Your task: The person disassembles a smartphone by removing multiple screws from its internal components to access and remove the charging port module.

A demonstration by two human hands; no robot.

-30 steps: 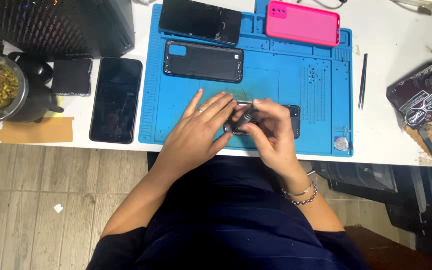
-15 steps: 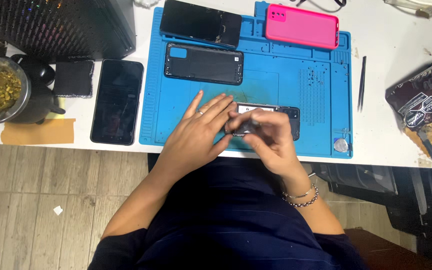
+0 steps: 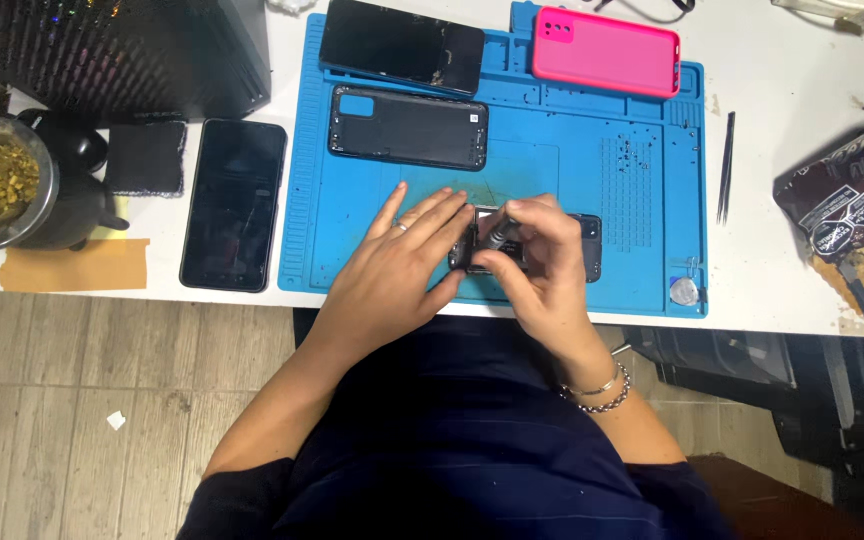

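Ribbed blue rubber mat (image 3: 592,170), left hand (image 3: 397,265) flat steadying dark phone (image 3: 552,245), right hand (image 3: 537,260) grip closed on slim screwdriver (image 3: 497,237)

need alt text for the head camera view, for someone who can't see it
Seen from above, a person's left hand steadies an opened dark phone on a blue work mat while the right hand works a small tool on it. A pink phone case, a black back cover and tweezers lie nearby.

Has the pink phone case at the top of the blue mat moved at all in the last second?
No. The pink case lies at the same top-right corner of the blue mat as before.
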